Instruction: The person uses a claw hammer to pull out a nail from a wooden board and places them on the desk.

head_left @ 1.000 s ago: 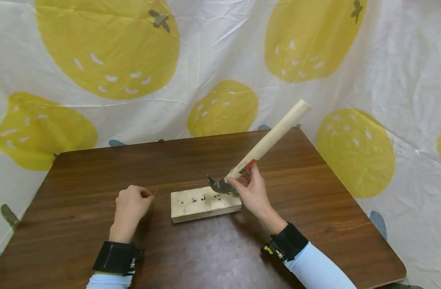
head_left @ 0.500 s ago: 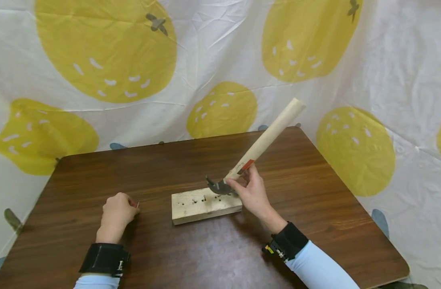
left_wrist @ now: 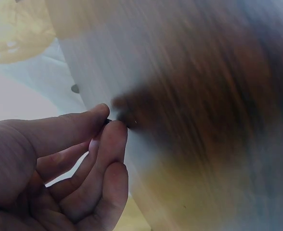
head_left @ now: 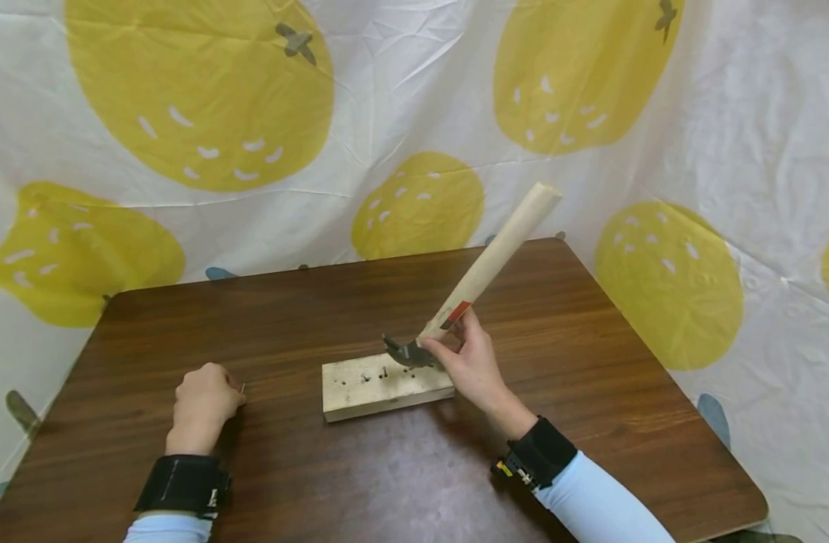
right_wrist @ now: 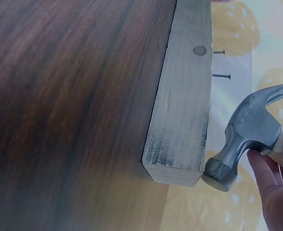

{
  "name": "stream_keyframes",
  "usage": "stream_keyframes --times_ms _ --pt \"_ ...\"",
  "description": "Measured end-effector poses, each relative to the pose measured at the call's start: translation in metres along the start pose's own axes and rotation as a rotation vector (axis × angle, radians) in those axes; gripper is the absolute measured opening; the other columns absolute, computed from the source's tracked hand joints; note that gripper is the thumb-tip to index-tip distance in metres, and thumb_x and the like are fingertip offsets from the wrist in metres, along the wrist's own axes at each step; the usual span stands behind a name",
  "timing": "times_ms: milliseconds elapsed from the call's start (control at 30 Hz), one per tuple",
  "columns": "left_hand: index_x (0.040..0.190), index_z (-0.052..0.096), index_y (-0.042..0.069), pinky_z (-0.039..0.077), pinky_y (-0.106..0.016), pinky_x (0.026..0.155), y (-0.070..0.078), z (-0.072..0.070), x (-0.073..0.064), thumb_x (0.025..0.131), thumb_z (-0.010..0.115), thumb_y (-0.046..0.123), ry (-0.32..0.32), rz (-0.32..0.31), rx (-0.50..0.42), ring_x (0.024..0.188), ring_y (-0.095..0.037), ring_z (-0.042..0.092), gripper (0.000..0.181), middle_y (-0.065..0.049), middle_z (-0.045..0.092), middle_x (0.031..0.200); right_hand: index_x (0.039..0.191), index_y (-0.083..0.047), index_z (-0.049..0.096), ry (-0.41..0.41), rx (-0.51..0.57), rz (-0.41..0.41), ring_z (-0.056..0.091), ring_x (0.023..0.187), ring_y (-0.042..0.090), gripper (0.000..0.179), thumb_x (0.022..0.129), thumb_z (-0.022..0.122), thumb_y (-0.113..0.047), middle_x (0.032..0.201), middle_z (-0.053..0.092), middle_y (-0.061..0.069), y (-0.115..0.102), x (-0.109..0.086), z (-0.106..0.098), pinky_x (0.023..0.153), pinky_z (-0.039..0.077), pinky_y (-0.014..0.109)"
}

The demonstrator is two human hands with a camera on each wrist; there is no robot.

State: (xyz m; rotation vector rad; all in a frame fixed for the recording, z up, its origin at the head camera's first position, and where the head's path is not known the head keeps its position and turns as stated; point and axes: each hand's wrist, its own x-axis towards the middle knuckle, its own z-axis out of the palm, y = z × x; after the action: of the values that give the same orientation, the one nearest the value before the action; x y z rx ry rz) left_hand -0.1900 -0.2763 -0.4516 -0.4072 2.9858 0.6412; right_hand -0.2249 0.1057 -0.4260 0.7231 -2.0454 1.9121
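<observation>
My left hand (head_left: 204,403) is above the left part of the table, pinching a thin nail (head_left: 243,388) between thumb and fingertips. In the left wrist view the fingers hide most of that nail (left_wrist: 109,121). My right hand (head_left: 478,369) grips a claw hammer (head_left: 495,256) low on its pale wooden handle, close to the metal head (right_wrist: 254,122). The handle slants up and away to the right. The hammer's striking face meets the right end of a wooden block (head_left: 387,396), by the look of the right wrist view. Two nails (right_wrist: 222,76) stick up from the block.
The brown wooden table (head_left: 285,317) has rounded corners and spreads round the block on all sides. Several dark holes mark the block's top. A white curtain with yellow fruit print (head_left: 421,204) hangs behind and to the right.
My left hand has moved left and slightly toward me with the nail, away from the block. The hammer handle has tipped a little to the left, while my right hand has barely shifted.
</observation>
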Motion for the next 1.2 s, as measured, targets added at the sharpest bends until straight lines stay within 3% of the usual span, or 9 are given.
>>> stream_keyframes --times_ms 300,700,933,1200 --pt "0.079 0.071 0.007 0.045 -0.045 0.052 -0.008 -0.004 0.001 0.083 0.073 0.017 0.012 -0.043 0.001 0.079 -0.046 0.061 0.011 -0.018 0.064 0.085 0.115 0.002 0.048 -0.014 -0.05 -0.034 0.065 0.096 0.036 0.04 0.084 0.071 0.012 0.101 0.064 0.018 0.0 -0.001 0.001 0.063 0.053 0.032" --pt "0.075 0.069 0.007 0.043 -0.039 0.049 -0.017 -0.004 0.001 0.084 0.073 0.015 0.02 -0.063 -0.02 0.071 -0.034 0.059 0.012 -0.012 0.061 0.077 0.115 0.005 0.048 -0.056 -0.089 -0.043 0.065 0.096 0.037 0.039 0.084 0.07 0.014 0.103 0.064 0.014 -0.003 -0.003 0.0 0.074 0.053 0.035" --pt "0.075 0.07 0.006 0.043 -0.038 0.049 -0.016 -0.007 0.0 0.084 0.072 0.014 0.009 -0.068 -0.02 0.071 -0.033 0.059 0.012 -0.011 0.062 0.076 0.118 -0.002 0.052 -0.078 -0.202 -0.032 0.063 0.099 0.029 0.04 0.085 0.073 0.005 0.103 0.064 0.01 0.028 -0.003 -0.01 0.078 0.052 0.036" --pt "0.075 0.07 0.007 0.043 -0.039 0.049 -0.018 -0.005 0.001 0.084 0.073 0.015 0.011 -0.065 -0.015 0.072 -0.035 0.061 0.012 -0.012 0.062 0.078 0.12 -0.008 0.053 -0.137 -0.216 -0.041 0.064 0.095 0.021 0.038 0.088 0.072 0.0 0.101 0.063 0.001 0.03 -0.004 -0.016 0.074 0.052 0.031"
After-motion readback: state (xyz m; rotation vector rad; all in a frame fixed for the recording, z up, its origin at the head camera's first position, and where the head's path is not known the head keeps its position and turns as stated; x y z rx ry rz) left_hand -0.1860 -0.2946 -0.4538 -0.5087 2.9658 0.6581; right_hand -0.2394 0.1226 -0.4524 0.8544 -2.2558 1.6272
